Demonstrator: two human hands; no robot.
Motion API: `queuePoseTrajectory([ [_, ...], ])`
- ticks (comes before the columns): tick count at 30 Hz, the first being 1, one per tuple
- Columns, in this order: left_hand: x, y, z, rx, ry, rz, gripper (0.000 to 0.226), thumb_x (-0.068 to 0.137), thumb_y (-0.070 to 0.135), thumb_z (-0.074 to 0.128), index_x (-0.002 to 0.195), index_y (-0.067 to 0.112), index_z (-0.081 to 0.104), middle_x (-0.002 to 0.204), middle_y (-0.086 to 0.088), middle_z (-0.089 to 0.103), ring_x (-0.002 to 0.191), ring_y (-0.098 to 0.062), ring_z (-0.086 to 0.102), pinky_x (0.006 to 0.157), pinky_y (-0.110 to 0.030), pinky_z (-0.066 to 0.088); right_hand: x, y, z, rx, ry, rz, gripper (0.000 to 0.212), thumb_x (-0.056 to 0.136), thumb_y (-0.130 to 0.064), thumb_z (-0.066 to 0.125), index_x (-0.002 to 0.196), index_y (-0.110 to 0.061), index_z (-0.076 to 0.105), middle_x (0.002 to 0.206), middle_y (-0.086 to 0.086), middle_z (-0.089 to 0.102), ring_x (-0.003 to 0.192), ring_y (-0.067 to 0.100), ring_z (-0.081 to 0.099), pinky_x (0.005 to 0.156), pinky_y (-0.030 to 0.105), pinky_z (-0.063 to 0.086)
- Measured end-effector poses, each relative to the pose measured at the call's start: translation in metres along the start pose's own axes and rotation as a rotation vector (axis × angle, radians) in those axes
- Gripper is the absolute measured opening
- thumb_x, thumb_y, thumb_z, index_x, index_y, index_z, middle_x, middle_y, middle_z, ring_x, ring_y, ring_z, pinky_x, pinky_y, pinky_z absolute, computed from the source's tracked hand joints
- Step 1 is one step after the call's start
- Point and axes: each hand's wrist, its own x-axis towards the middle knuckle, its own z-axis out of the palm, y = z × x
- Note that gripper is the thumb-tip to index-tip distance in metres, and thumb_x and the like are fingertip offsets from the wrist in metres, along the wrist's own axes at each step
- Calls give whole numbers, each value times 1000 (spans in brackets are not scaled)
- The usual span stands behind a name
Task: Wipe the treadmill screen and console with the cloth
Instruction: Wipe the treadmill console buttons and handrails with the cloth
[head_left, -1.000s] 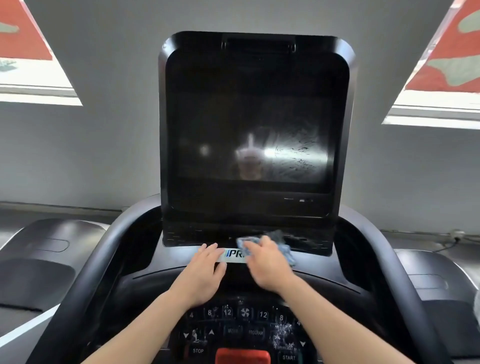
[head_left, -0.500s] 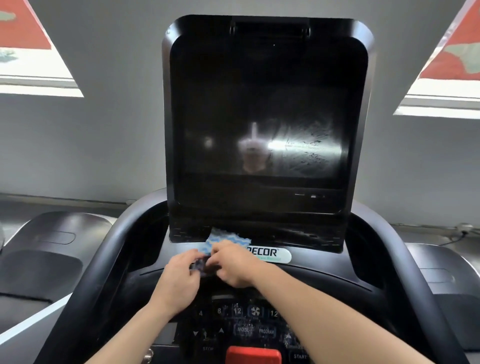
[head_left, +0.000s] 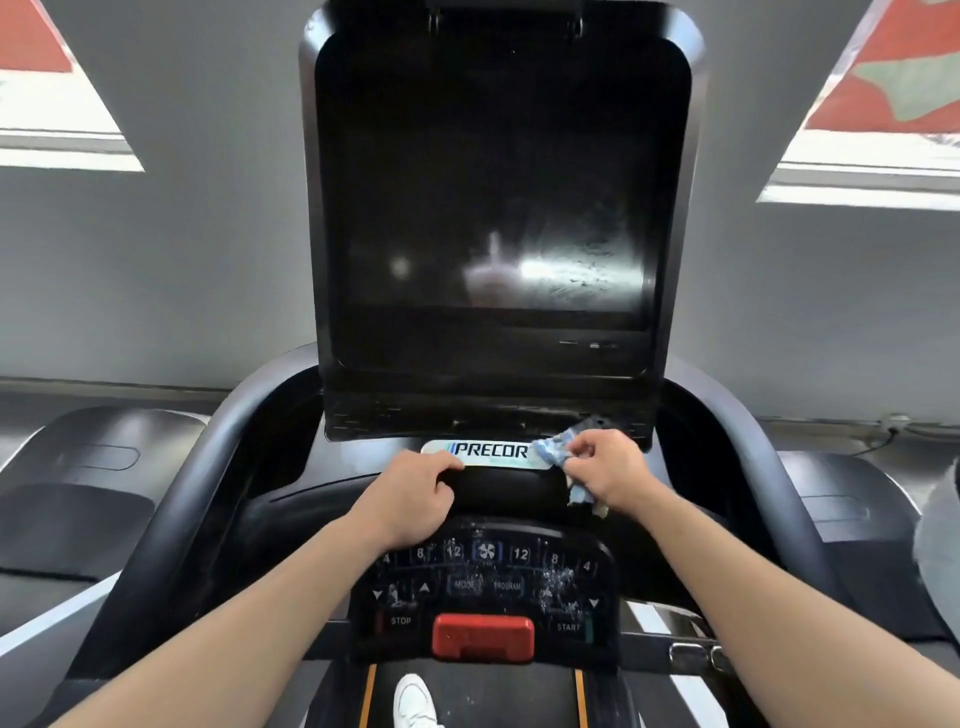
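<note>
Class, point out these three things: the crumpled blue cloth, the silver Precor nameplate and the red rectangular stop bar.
crumpled blue cloth (head_left: 551, 450): head view, bunched end beyond the fingers.
silver Precor nameplate (head_left: 491, 451): head view, its lettering.
red rectangular stop bar (head_left: 483, 637): head view, centre of its face.

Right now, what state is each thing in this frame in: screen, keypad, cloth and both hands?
Screen: dark, smeared streaks at lower right.
Keypad: unlit, droplets or residue on its right side.
Cloth: bunched, at the right end of the PRECOR badge.
Right hand: grips the cloth.
Left hand: holds nothing, fingers curled over the console ledge.
Red stop button: untouched.
</note>
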Motion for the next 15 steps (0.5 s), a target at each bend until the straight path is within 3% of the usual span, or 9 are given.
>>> queuePoseTrajectory([
  [2,-3,10,0,-21,13,-4,43,96,16,51,136,28,63,127,0,71,98,-16,63,94,-23,46,-13,4,-18,211,27,56,10,89,-12,70,81,-7,74,59,-4,64,55,15,60,47,19,46],
  [4,-5,24,0,-72,32,9,42,97,16,53,136,28,64,130,4,70,116,-15,64,102,-22,44,-29,4,-34,437,53,83,14,90,-8,65,81,-3,74,61,2,64,54,16,60,49,25,51],
  [8,-4,62,4,-184,40,72,43,99,23,59,140,34,58,128,13,66,116,-8,62,98,-20,45,-52,0,-49,741,78,133,16,87,-13,61,94,-4,72,93,20,71,87,33,71,81,51,63],
  [10,-2,81,8,-232,46,95,48,98,30,63,144,39,53,136,15,61,122,-6,57,100,-22,41,-66,-6,-52,936,50,155,20,91,-13,58,105,-2,68,109,26,70,103,42,71,90,65,59],
  [13,1,109,13,-362,15,87,61,94,39,72,150,38,47,139,13,55,119,-8,60,102,-27,44,-85,-14,-56,1185,-63,149,25,103,-17,52,115,-1,67,115,26,71,101,40,73,93,64,58],
  [15,0,123,15,-533,-19,63,65,89,44,77,147,34,51,133,6,66,111,-10,69,102,-36,53,-96,-16,-57,1261,-215,88,35,107,-30,54,123,-1,66,118,27,73,106,42,73,96,61,58],
])
